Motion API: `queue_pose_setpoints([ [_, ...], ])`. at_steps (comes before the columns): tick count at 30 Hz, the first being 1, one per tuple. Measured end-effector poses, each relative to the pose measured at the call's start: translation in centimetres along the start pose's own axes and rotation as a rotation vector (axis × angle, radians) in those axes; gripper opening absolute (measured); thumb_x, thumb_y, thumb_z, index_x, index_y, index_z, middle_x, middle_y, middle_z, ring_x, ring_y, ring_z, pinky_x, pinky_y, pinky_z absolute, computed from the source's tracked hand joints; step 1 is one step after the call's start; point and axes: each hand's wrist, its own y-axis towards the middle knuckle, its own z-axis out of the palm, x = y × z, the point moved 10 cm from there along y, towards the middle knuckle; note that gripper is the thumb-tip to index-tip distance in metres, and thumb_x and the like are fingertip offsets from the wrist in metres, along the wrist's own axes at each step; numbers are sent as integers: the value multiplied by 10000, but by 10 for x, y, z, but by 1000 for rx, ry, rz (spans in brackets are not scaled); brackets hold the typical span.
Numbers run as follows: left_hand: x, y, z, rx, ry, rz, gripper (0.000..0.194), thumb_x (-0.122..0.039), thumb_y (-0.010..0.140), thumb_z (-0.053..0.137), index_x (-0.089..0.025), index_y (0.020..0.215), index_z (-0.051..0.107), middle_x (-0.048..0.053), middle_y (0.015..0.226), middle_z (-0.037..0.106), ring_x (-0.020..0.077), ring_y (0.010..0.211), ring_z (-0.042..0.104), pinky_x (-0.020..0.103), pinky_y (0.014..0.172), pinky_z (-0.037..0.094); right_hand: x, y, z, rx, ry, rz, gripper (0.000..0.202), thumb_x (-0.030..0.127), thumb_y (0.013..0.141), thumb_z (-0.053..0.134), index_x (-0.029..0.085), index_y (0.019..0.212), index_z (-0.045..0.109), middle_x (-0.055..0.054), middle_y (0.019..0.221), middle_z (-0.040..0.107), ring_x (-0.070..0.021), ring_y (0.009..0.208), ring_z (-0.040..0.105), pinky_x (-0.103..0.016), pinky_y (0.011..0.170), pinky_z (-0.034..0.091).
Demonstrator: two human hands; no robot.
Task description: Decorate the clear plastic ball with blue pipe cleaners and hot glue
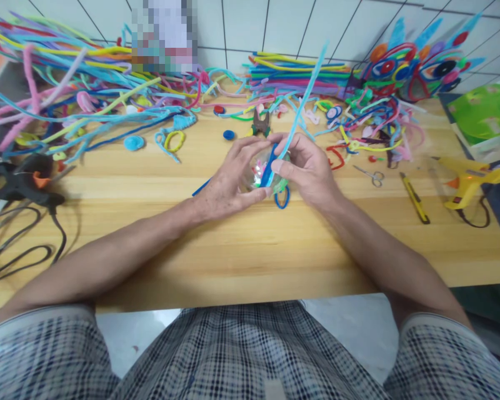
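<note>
My left hand (229,180) curves around a clear rounded object (256,168), apparently plastic, with pink, white and green bits showing in or through it. A dark blue fuzzy strip (268,166) lies across its face. Between the thumb and fingers of my right hand (310,166) is a light blue pipe cleaner (305,95), its free end sticking up and away. Its lower end runs down along the dark blue strip; whether it is fastened there I cannot tell. A blue loop (288,198) shows just below the object. Pliers (260,122) lie right behind my hands.
Piles of coloured pipe cleaners (120,114) fill the left and back. Decorated masks (425,64) stand back right. On the right lie scissors (375,176), a yellow cutter (414,198) and a yellow glue gun (462,178). A black power strip (25,180) with cords sits left.
</note>
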Motion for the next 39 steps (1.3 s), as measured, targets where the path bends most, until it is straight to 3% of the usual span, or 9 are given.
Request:
queue_pose_setpoints([
  [4, -9, 0, -3, -42, -60, 27, 922, -896, 958, 694, -288, 1619, 488, 92, 1694, 562, 406, 1603, 498, 765, 1359, 414, -1, -1, 5, 18, 13, 3, 556, 711, 763, 981, 299, 1030, 720, -38, 1302, 763, -274, 1285, 709, -477, 1123, 631],
  [9, -16, -3, -2, -112, -179, 18, 623, -639, 1058, 747, -339, 1555, 519, 111, 1619, 608, 387, 1556, 586, 710, 1302, 519, -1, -2, 8, 55, 45, 9, 503, 659, 816, 971, 277, 1040, 733, -37, 1270, 758, -243, 1207, 723, -412, 1053, 642],
  [16, -18, -5, -4, -139, -163, 39, 700, -652, 1022, 794, -373, 1600, 517, 100, 1625, 607, 399, 1541, 576, 722, 1310, 517, -3, 2, -4, 15, 45, 12, 456, 636, 814, 981, 273, 971, 755, -20, 1281, 771, -216, 1111, 737, -360, 948, 654],
  [21, -23, -4, -2, -122, -75, 102, 684, -644, 1054, 746, -354, 1625, 504, 130, 1659, 581, 398, 1586, 535, 745, 1345, 454, -1, 0, -2, 8, 39, 37, 452, 637, 803, 983, 276, 960, 761, -29, 1261, 786, -257, 1189, 741, -405, 1007, 665],
  [29, -29, -4, -5, -135, -57, 62, 558, -617, 1108, 686, -319, 1542, 501, 109, 1516, 617, 340, 1456, 596, 707, 1238, 548, -1, -3, 3, 14, 55, 80, 421, 593, 813, 983, 273, 963, 755, -38, 1250, 784, -260, 1232, 743, -402, 1048, 654],
  [34, -25, -6, -6, -151, -94, 67, 663, -694, 1022, 772, -333, 1527, 542, 126, 1536, 638, 394, 1454, 572, 767, 1232, 528, -1, 1, -2, -16, 59, 68, 456, 635, 791, 991, 269, 939, 762, -37, 1169, 785, -261, 1187, 736, -404, 1007, 650],
  [39, -29, -7, -4, -175, -68, 126, 602, -586, 1064, 758, -358, 1568, 519, 139, 1540, 619, 380, 1469, 598, 741, 1236, 533, 0, 1, -4, -30, 51, 71, 481, 651, 764, 1001, 267, 933, 765, -34, 1171, 789, -261, 1190, 735, -400, 1004, 652],
])
